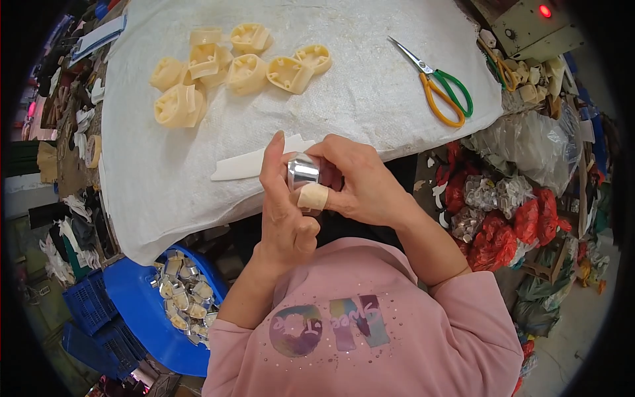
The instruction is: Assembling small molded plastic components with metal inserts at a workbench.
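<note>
- You're working the shiny piece [303,169] right now, up between both hands, just above the near edge of the white-covered worktop [370,79].
- Your right hand [360,180] pinches it from the right, thumb low across its front; a tan patch, apparently tape, sits at that thumb.
- Your left hand [279,210] closes around its left side, one finger standing up beside it; the fingertips behind are hidden.
- Looks like a fitting or smoothing step, with pressure from the right thumb; I can't tell whether there's a cream block inside.
- The next move calls for a steady left grip and an even press, so the shiny skin doesn't crease.
- White strips [238,165] lie just beyond your hands, cream blocks [247,74] farther back, scissors [426,69] off right, untouched.
- Down left, the blue bin [126,304] holds similar shiny pieces, likely finished ones.
</note>
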The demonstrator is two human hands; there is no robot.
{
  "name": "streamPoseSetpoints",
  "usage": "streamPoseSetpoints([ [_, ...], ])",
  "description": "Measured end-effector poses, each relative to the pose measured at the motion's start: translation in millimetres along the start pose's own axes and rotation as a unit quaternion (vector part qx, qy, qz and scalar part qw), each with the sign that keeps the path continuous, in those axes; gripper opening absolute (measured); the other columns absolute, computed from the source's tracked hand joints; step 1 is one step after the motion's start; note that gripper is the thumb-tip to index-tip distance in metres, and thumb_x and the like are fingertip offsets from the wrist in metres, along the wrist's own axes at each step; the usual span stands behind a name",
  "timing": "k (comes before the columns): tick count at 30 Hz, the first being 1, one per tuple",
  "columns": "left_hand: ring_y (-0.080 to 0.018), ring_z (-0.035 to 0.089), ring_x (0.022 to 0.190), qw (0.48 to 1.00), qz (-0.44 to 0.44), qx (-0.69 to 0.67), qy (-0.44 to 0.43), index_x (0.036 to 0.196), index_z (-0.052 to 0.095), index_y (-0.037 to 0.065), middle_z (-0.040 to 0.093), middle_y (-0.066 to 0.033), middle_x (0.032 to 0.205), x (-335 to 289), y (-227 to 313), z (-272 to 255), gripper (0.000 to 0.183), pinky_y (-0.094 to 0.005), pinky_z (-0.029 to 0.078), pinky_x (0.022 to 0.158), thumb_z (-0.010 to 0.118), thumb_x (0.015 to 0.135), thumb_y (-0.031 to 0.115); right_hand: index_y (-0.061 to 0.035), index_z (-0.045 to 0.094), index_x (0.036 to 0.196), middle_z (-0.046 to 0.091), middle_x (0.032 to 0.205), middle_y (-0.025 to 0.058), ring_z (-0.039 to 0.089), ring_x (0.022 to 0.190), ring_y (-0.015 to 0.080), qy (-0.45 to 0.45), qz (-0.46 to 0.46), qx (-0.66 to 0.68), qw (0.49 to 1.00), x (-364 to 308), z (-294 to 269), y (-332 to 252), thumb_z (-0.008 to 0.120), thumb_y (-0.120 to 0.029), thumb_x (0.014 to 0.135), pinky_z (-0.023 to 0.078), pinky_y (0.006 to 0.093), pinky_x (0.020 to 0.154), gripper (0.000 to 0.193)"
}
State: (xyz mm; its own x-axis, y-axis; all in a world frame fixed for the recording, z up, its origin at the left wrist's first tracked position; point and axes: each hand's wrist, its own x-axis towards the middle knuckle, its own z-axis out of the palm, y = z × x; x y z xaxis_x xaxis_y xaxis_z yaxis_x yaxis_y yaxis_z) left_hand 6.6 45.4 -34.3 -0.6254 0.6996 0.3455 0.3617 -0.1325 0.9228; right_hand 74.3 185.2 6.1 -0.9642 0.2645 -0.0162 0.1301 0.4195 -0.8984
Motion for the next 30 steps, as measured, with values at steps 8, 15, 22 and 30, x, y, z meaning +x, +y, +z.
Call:
streamPoseSetpoints([
  [8,-0.0211,0.058,0.085,0.990,-0.114,-0.076,0.024,0.116,0.054,0.002,0.054,-0.0101,0.100,4.7,6.9,-13.6,0.058,-0.0307,0.049,0.069,0.079,0.071,0.028,-0.0009,0.057,0.108,0.054,0.096,0.0077,0.058,0.072,0.0130,0.085,-0.084,0.221,0.968,-9.1,17.2,29.9,0.059,-0.025,0.089,0.051,0.0258,0.065,0.031],
  [15,-0.0243,0.060,0.095,0.977,0.038,0.208,-0.002,0.111,0.058,0.003,0.058,-0.0118,0.106,11.4,19.8,-21.0,0.058,-0.0318,0.049,0.081,0.077,0.056,0.002,-0.0019,0.059,0.093,0.057,0.076,0.0005,0.053,0.066,0.0061,-0.018,0.111,0.391,0.914,5.7,0.9,32.5,0.055,-0.023,0.090,0.042,0.0202,0.056,0.022],
  [22,-0.0251,0.062,0.090,0.977,0.049,0.206,-0.010,0.109,0.060,0.003,0.060,-0.0122,0.101,11.0,21.9,-20.6,0.059,-0.0314,0.050,0.074,0.078,0.053,0.001,-0.0038,0.058,0.087,0.061,0.076,0.0038,0.056,0.063,0.0103,-0.014,0.000,0.213,0.977,3.0,3.6,31.0,0.058,-0.022,0.088,0.046,0.0262,0.056,0.019],
  [30,-0.0270,0.052,0.072,0.960,0.082,0.265,0.043,0.105,0.051,0.001,0.055,-0.0111,0.088,13.3,16.1,-9.0,0.061,-0.0362,0.045,0.061,0.080,0.051,0.002,-0.0067,0.060,0.108,0.062,0.082,0.0024,0.056,0.068,0.0100,0.019,0.003,0.420,0.907,-4.1,22.9,48.5,0.050,-0.029,0.096,0.046,0.0244,0.060,0.028],
])
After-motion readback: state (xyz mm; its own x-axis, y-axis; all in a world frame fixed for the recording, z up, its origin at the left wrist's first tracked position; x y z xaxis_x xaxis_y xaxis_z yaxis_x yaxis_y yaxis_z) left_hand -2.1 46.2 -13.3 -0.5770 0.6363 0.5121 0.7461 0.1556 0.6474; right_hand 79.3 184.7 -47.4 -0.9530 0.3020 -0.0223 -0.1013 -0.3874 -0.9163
